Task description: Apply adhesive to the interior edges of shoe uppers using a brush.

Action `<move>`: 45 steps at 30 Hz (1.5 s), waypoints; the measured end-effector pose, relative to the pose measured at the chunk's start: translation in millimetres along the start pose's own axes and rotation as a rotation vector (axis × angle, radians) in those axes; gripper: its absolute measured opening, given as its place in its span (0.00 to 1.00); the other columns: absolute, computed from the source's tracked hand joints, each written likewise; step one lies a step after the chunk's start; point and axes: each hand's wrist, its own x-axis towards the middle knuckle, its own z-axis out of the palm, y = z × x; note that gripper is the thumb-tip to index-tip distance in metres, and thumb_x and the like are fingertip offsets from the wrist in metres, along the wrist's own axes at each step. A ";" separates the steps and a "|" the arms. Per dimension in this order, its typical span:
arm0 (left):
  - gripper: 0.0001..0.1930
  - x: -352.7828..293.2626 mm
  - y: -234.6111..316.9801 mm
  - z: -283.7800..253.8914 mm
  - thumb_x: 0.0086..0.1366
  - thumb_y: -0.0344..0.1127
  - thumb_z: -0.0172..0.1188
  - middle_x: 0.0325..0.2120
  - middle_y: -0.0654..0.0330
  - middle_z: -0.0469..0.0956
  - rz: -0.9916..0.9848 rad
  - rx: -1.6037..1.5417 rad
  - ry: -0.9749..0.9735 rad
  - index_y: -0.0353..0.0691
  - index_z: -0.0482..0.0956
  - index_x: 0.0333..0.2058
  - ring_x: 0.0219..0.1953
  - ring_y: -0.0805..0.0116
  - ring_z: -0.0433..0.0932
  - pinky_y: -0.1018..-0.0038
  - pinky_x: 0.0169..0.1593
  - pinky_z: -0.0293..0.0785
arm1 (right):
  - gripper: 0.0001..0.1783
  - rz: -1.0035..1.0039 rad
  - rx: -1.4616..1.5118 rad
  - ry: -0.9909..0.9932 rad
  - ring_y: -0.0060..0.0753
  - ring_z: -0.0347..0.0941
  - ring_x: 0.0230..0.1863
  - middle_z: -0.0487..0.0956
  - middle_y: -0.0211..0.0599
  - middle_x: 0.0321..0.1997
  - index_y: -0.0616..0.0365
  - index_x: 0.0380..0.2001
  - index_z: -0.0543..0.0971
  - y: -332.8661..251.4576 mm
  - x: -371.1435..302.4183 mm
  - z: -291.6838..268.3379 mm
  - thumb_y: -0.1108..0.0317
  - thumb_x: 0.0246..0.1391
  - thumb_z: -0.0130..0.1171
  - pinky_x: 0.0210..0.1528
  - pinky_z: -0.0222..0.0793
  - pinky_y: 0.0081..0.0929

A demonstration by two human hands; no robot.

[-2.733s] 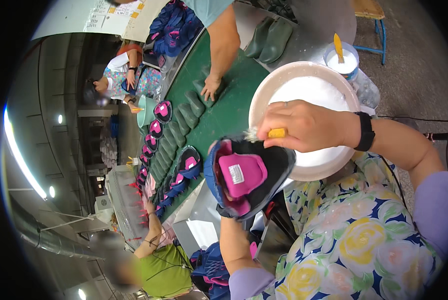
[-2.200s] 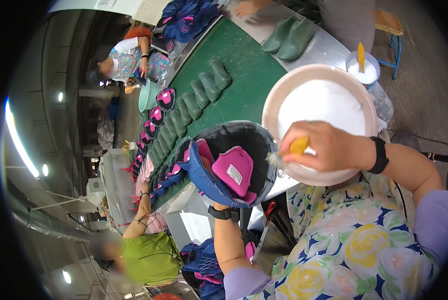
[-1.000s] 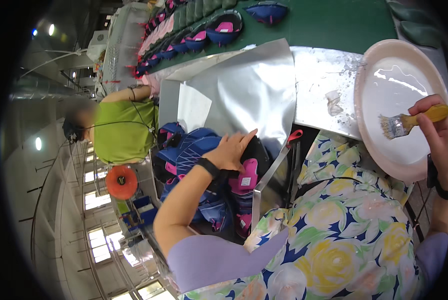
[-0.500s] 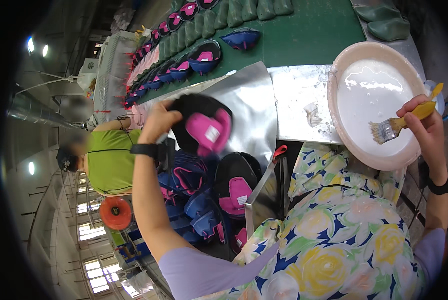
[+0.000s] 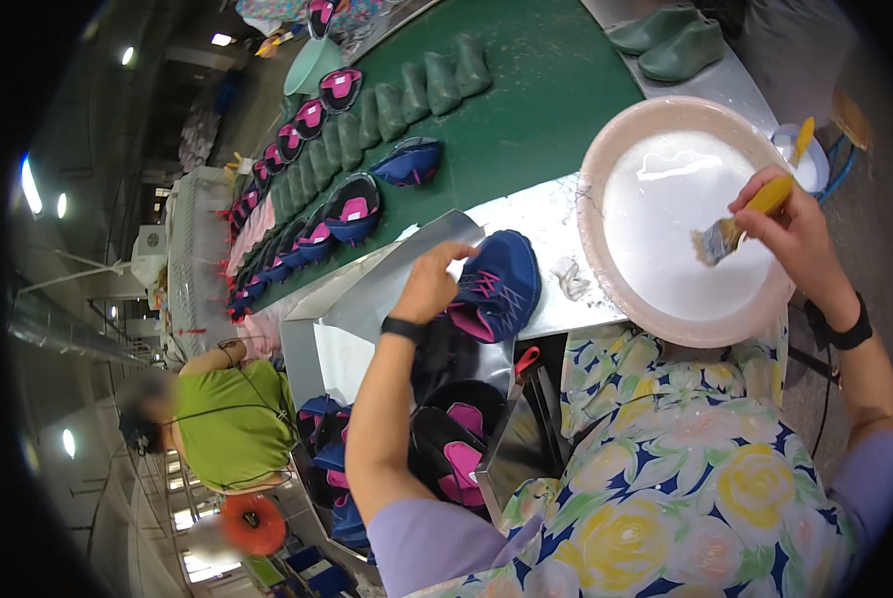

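My left hand (image 5: 432,283) grips the edge of a dark blue shoe upper (image 5: 506,284) with crossed laces and a pink lining, held over the metal ledge. In my right hand (image 5: 793,231) is a paintbrush (image 5: 717,240) with a yellow handle, its pale bristles pointing down-left above the white liquid (image 5: 676,224). That liquid fills a wide pale pink basin (image 5: 600,254). More uppers with black soles and pink patches, such as one black upper (image 5: 444,439), lie piled in a metal bin below my left forearm.
A green conveyor belt (image 5: 526,100) carries rows of shoe uppers (image 5: 353,207) and green shoe lasts (image 5: 388,112). Two green lasts (image 5: 681,52) stand at the far right. Crumpled white scrap (image 5: 569,279) lies beside the basin. A person in a green top (image 5: 232,424) sits at the left.
The upper in my left hand has turned from its black and pink underside to its blue laced side and moved right and down. The brush stays over the basin. My view has shifted.
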 end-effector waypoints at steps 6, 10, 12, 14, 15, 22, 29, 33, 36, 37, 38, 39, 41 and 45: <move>0.30 -42.7 18.1 22.3 0.45 0.17 0.62 0.54 0.49 0.75 0.341 0.254 -0.223 0.44 0.80 0.50 0.57 0.45 0.73 0.60 0.61 0.71 | 0.06 0.029 -0.064 -0.050 0.19 0.75 0.35 0.77 0.28 0.34 0.59 0.36 0.76 15.7 26.2 20.4 0.71 0.59 0.64 0.39 0.72 0.18; 0.23 -22.0 21.4 33.5 0.48 0.21 0.63 0.50 0.54 0.78 0.331 0.292 -0.260 0.43 0.80 0.46 0.54 0.51 0.74 0.63 0.58 0.74 | 0.11 -0.222 -0.157 -0.322 0.27 0.74 0.28 0.78 0.37 0.29 0.62 0.32 0.75 22.2 28.9 60.3 0.68 0.56 0.67 0.33 0.69 0.27; 0.19 -18.3 14.4 24.3 0.50 0.23 0.63 0.47 0.53 0.79 0.240 0.222 -0.137 0.40 0.80 0.44 0.52 0.49 0.75 0.65 0.54 0.76 | 0.11 -0.282 -0.440 -0.470 0.41 0.77 0.31 0.79 0.42 0.31 0.61 0.35 0.74 24.0 25.5 65.8 0.67 0.55 0.66 0.36 0.71 0.34; 0.22 -22.3 6.3 7.6 0.56 0.24 0.61 0.48 0.53 0.79 0.000 0.007 0.141 0.39 0.75 0.52 0.50 0.53 0.78 0.63 0.52 0.79 | 0.12 -0.395 -0.530 -0.508 0.46 0.77 0.33 0.79 0.44 0.32 0.60 0.36 0.74 24.3 23.9 57.7 0.67 0.55 0.66 0.37 0.72 0.37; 0.23 -22.4 2.0 -5.5 0.60 0.26 0.59 0.49 0.54 0.78 -0.014 -0.113 0.270 0.38 0.72 0.55 0.50 0.56 0.78 0.62 0.53 0.79 | 0.13 -0.407 -0.537 -0.479 0.50 0.77 0.36 0.79 0.47 0.32 0.60 0.35 0.75 23.6 25.3 49.1 0.66 0.53 0.66 0.40 0.71 0.41; 0.26 0.7 43.4 -42.3 0.66 0.33 0.58 0.54 0.54 0.75 0.181 -0.678 0.156 0.39 0.65 0.61 0.54 0.58 0.77 0.61 0.55 0.77 | 0.10 -0.386 -0.452 -0.056 0.39 0.78 0.33 0.80 0.39 0.33 0.58 0.38 0.76 -4.5 51.6 -18.8 0.68 0.56 0.65 0.38 0.72 0.31; 0.30 37.7 116.1 -13.0 0.68 0.39 0.58 0.57 0.53 0.72 0.368 -0.641 0.103 0.40 0.59 0.65 0.56 0.58 0.75 0.60 0.58 0.75 | 0.12 -0.633 -0.033 -0.024 0.40 0.78 0.32 0.79 0.39 0.31 0.59 0.36 0.75 -44.4 67.8 -6.7 0.64 0.56 0.65 0.38 0.71 0.33; 0.33 37.8 111.1 0.7 0.70 0.43 0.58 0.59 0.53 0.70 0.394 -0.648 0.195 0.40 0.55 0.67 0.58 0.58 0.74 0.60 0.59 0.74 | 0.14 -0.639 -0.157 -0.039 0.45 0.78 0.31 0.80 0.41 0.32 0.60 0.34 0.74 -46.0 61.0 -7.2 0.62 0.55 0.66 0.37 0.71 0.34; 0.38 33.4 96.4 11.2 0.70 0.46 0.59 0.63 0.52 0.65 0.314 -0.594 0.268 0.43 0.48 0.70 0.60 0.56 0.72 0.59 0.63 0.71 | 0.20 -0.479 -0.162 0.140 0.47 0.77 0.26 0.78 0.44 0.25 0.63 0.29 0.73 -39.8 52.0 -7.7 0.57 0.52 0.69 0.31 0.70 0.36; 0.38 35.2 92.3 15.4 0.70 0.46 0.59 0.63 0.52 0.65 0.286 -0.551 0.278 0.43 0.48 0.70 0.60 0.56 0.72 0.59 0.63 0.71 | 0.20 -0.483 -0.160 0.139 0.47 0.77 0.26 0.78 0.44 0.25 0.63 0.29 0.73 -37.4 49.4 -5.0 0.57 0.52 0.69 0.31 0.70 0.36; 0.39 38.7 89.2 19.1 0.69 0.46 0.60 0.63 0.52 0.65 0.377 -0.200 0.356 0.43 0.48 0.70 0.60 0.57 0.72 0.58 0.63 0.70 | 0.21 -0.405 -0.128 0.209 0.48 0.76 0.26 0.78 0.46 0.24 0.63 0.28 0.73 -34.7 47.1 -2.0 0.56 0.52 0.70 0.31 0.70 0.36; 0.38 38.1 88.5 25.3 0.69 0.46 0.60 0.62 0.52 0.66 0.412 -0.190 0.412 0.42 0.49 0.70 0.60 0.57 0.72 0.58 0.63 0.70 | 0.23 -0.326 -0.095 0.277 0.48 0.76 0.25 0.77 0.48 0.23 0.64 0.27 0.73 -32.5 45.6 1.7 0.55 0.51 0.70 0.31 0.70 0.36; 0.38 43.0 91.1 36.2 0.68 0.45 0.61 0.61 0.52 0.67 0.484 -0.202 0.548 0.41 0.51 0.69 0.59 0.56 0.72 0.58 0.63 0.70 | 0.24 -0.278 -0.041 0.295 0.45 0.76 0.25 0.78 0.49 0.23 0.66 0.27 0.73 -28.4 44.3 11.3 0.54 0.50 0.70 0.30 0.70 0.35; 0.36 54.4 110.8 43.1 0.67 0.43 0.62 0.60 0.51 0.69 0.562 -0.165 0.760 0.38 0.55 0.67 0.59 0.56 0.72 0.58 0.62 0.69 | 0.21 -0.175 0.114 0.293 0.33 0.78 0.25 0.80 0.44 0.23 0.67 0.30 0.76 -22.4 36.8 27.7 0.56 0.52 0.70 0.29 0.72 0.30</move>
